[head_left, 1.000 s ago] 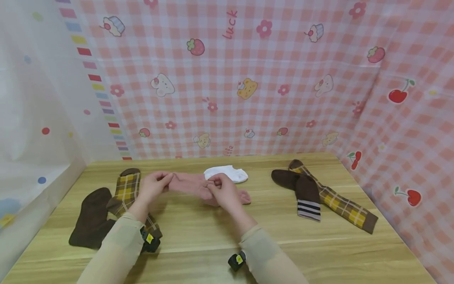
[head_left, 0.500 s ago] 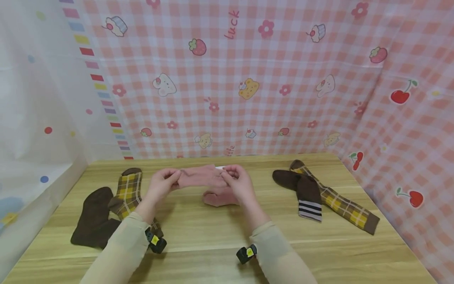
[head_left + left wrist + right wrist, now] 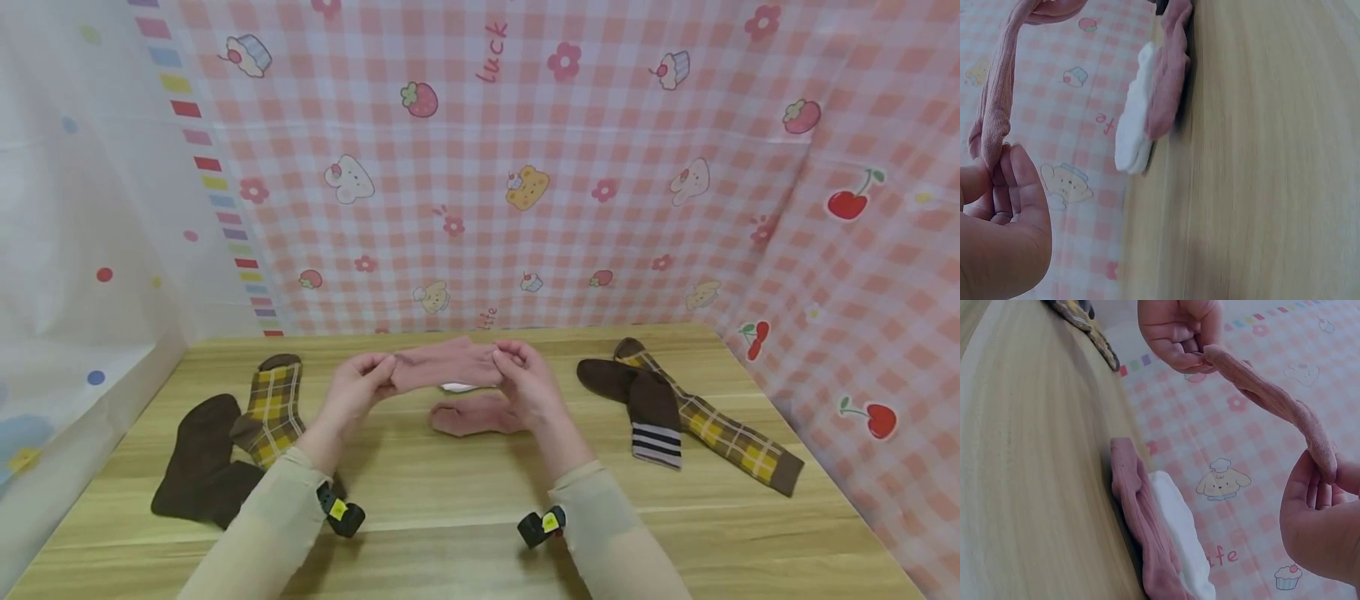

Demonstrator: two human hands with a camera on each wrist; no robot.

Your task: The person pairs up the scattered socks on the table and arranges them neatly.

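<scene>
A pink ribbed sock [image 3: 442, 365] is stretched sideways in the air between both hands. My left hand [image 3: 352, 392] pinches one end between thumb and fingers, and my right hand [image 3: 534, 383] pinches the other. Below it a second pink sock [image 3: 476, 415] lies on the table, its right end covered by the right hand in the head view. Just behind that one lies a white sock [image 3: 1134, 125], mostly hidden by the raised sock in the head view. Both wrist views show the held sock hanging apart from the two on the table.
At the left, a dark brown sock [image 3: 197, 458] lies against a yellow-brown plaid sock [image 3: 272, 404], partly under the left forearm. To the right, a brown sock with a striped cuff [image 3: 654, 417] overlaps another plaid sock [image 3: 738, 446]. A checked cloth [image 3: 450, 167] hangs behind the wooden table [image 3: 435, 533].
Both hands have moved right and a little up with the pink sock, pulling it taut. It has come away from the other pink sock, which shows more plainly, while the white sock is more covered.
</scene>
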